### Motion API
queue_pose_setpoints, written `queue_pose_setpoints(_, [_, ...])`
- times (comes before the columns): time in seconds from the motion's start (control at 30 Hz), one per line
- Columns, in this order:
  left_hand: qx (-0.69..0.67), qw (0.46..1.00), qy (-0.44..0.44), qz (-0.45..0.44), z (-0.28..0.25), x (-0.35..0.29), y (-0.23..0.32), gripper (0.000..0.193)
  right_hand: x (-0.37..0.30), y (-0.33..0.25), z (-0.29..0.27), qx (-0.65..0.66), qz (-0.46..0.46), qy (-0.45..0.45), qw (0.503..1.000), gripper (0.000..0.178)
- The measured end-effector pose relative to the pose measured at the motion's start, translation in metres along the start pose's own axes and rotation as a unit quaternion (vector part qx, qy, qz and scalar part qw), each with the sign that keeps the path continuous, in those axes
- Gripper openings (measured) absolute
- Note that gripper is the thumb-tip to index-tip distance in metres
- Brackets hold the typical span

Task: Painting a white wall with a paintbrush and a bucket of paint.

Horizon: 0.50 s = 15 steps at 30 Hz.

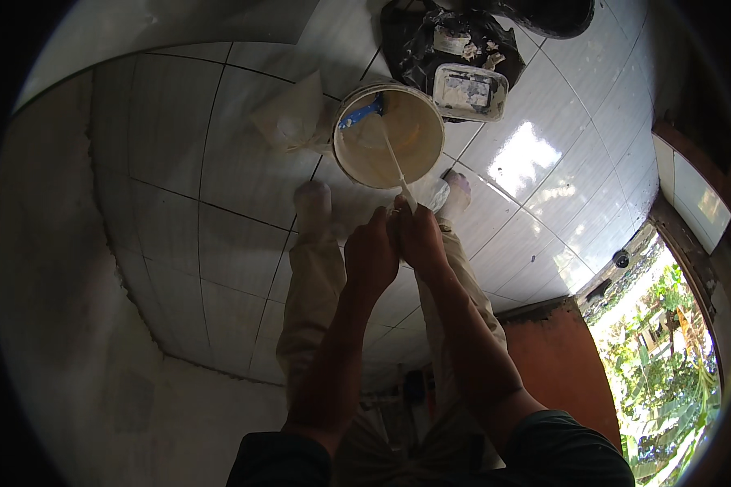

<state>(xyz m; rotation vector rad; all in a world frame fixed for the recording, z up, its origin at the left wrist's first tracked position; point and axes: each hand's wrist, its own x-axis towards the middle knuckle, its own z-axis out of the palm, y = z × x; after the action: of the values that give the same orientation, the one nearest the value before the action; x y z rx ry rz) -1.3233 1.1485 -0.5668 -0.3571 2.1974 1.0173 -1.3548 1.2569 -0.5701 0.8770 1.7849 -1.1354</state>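
Both my hands are close together just in front of a round, pale bucket [338, 159], between my legs. My left hand [371, 250] and my right hand [421, 237] are closed around the near end of a thin whitish stick [393, 156]. The stick slants over the near rim and down into the bucket. Cream-coloured residue coats the inside wall. A blue tool [361, 114], its exact kind unclear, lies inside toward the far left. My fingers partly hide the stick's near end.
Right of the bucket, a dirty, paste-smeared rectangular tray [495, 111] sits by a crumpled black plastic bag [406, 49]. A pale bag [288, 114] lies left of the bucket. My bare feet [313, 203] flank it on the tiled floor [170, 170]. A doorway opens at the right.
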Motion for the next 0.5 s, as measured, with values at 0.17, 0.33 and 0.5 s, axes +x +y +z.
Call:
queue_pose_setpoints(0.17, [0.001,1.000,-0.007,-0.002,-0.0023,0.0013,0.0034,0.025,0.0044,0.0094,0.0013,-0.026,-0.008,0.008,1.000,0.056])
queue_pose_setpoints(0.33, [0.006,1.000,0.012,0.005,-0.0010,0.0005,0.0012,0.023,0.0052,0.0096,0.0022,-0.035,0.008,0.004,0.999,0.056])
queue_pose_setpoints(0.5, [-0.010,1.000,-0.005,-0.005,-0.0009,0.0011,-0.0004,0.024,0.0033,0.0031,0.0008,-0.030,0.013,-0.002,0.999,0.041])
